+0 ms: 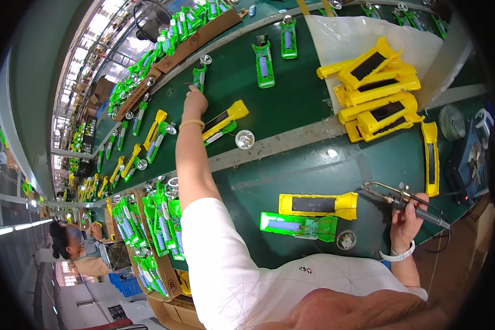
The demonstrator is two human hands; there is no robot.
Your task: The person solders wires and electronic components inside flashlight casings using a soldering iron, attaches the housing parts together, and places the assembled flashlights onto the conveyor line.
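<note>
near bench: open green plastic torch half-shell with a blue cylindrical cell inside (300, 226) lying flat, matching yellow plastic torch cover with a dark panel (318, 204) just beyond it, small round silver reflector cup (346, 240) at its right end. Wires poking out, looks mid-assembly.

right hand: right hand (407, 217) at near right, fingers curled tight round a black-handled soldering iron with a thin metal tip (404, 201). Wrist bent back, white band on it, tip aimed left toward the yellow cover but hanging clear of it.

step: reads like a fetch-the-next-piece pause, soldering parked for now. Just a guess.

next move: probably calls for a clean pinch on that far unit without knocking its neighbours, iron tip kept away from the plastic meanwhile.

left hand: left hand (194, 101) stretched way out over the dark green conveyor belt (291, 110), arm nearly straight, fingers bunched together at a small green torch unit (199, 77). Touching or just short, can't tell.

far right: pile of yellow torch covers (380, 88) on a white sheet, well apart from both hands.
</note>
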